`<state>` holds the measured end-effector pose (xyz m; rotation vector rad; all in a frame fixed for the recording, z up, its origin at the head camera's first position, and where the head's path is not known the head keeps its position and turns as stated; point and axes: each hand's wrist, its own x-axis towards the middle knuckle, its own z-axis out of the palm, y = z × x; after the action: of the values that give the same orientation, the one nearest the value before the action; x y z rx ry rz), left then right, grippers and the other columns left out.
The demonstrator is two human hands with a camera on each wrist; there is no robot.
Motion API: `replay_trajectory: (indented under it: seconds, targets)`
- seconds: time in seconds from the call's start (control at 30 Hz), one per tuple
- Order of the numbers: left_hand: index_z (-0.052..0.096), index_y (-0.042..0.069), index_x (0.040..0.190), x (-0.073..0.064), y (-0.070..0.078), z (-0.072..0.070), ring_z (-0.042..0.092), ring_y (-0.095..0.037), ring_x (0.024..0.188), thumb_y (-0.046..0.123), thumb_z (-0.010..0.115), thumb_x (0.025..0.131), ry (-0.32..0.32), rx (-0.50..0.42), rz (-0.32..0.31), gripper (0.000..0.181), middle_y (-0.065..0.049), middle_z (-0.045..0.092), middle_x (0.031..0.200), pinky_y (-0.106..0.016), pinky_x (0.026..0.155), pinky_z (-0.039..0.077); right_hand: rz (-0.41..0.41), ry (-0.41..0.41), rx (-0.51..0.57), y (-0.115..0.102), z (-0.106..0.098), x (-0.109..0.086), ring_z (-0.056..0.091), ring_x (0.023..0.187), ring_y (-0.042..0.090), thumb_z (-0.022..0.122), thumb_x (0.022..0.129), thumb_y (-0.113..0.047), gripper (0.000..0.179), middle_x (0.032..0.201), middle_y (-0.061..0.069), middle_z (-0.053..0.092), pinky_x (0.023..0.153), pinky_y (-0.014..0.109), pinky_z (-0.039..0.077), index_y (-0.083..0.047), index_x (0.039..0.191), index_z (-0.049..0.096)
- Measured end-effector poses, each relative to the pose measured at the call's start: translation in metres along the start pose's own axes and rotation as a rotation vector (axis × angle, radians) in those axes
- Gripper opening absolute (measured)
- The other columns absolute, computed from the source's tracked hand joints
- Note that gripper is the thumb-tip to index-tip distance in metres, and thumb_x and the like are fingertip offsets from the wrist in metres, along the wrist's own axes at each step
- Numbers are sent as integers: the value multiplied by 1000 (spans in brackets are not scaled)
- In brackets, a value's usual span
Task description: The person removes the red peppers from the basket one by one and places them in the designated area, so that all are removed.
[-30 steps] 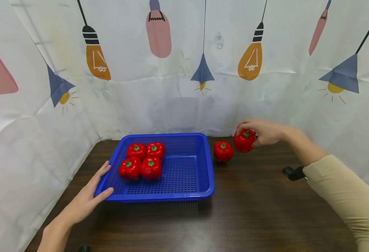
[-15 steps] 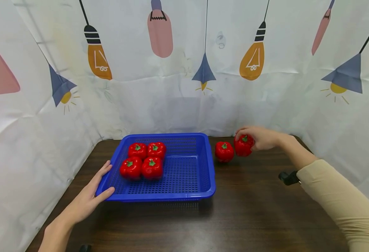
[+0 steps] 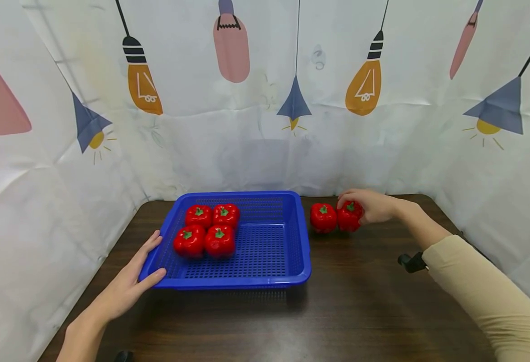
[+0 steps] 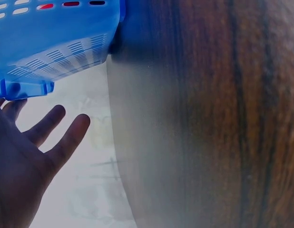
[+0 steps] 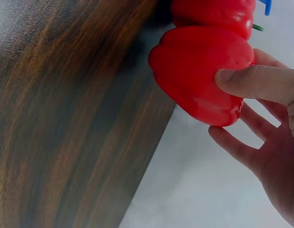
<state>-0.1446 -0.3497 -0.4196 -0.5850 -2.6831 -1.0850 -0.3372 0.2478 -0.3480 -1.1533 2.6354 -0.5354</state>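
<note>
My right hand [image 3: 374, 205] holds a glossy red bell pepper [image 3: 349, 218] between thumb and fingers at the back right of the table. In the right wrist view that pepper lies against a second red bell pepper [image 5: 211, 10]. This second bell pepper [image 3: 323, 220] stands just right of a blue plastic basket [image 3: 228, 283]. Several more red bell peppers [image 3: 220, 242] sit grouped in the basket's left half. At the basket's left end, my left hand [image 3: 122, 289] rests on the rim with spread, fairly straight fingers; the left wrist view shows them by the basket's edge.
Beneath everything is a dark wooden table [image 3: 359, 311]. A white curtain [image 3: 255, 161] printed with lamps and bulbs hangs behind the table and along its sides. The basket's right half shows its bare perforated floor.
My right hand has lowered its bell pepper down and slightly left, bringing it beside the second one on the table. The left hand stays on the basket rim.
</note>
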Motion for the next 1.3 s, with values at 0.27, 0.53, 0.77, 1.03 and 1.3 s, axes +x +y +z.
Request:
replay_trajectory:
  seconds: [0.27, 0.53, 0.77, 1.03, 1.3]
  targets:
    - [25, 16, 164, 0, 1, 0, 14, 0, 149, 13, 63, 101, -1, -8, 2, 73, -7, 13, 171, -4, 104, 15, -10, -4, 22, 3, 4, 0, 42, 137, 46, 70, 72, 19, 60, 147, 16, 50, 98, 56, 49, -8, 125, 64]
    - [26, 17, 163, 0, 2, 1, 14, 1, 149, 13, 63, 101, 5, -2, 2, 73, -5, 13, 170, -4, 104, 15, 17, -8, 44, 6, 7, -1, 42, 137, 45, 69, 74, 19, 61, 147, 18, 50, 99, 56, 49, -9, 127, 64]
    - [25, 17, 164, 0, 1, 1, 14, 1, 148, 13, 63, 101, 7, -2, 0, 74, -11, 14, 170, -4, 104, 16, 34, -8, 57, 5, 8, -4, 49, 130, 42, 68, 75, 19, 64, 151, 19, 46, 86, 46, 54, -8, 133, 61]
    - [25, 17, 164, -1, 2, 1, 15, 1, 148, 13, 63, 101, 6, -3, -1, 73, -5, 13, 170, -4, 104, 16, 47, -1, 71, 2, 8, -6, 54, 110, 30, 74, 78, 14, 70, 143, 13, 53, 81, 44, 53, -5, 143, 55]
    - [26, 18, 164, -1, 1, 1, 15, 0, 149, 13, 63, 101, 7, -7, 0, 74, -8, 13, 170, -4, 104, 16, 74, 5, 76, 6, 11, -7, 55, 114, 29, 76, 80, 11, 68, 142, 11, 54, 88, 47, 53, -9, 142, 56]
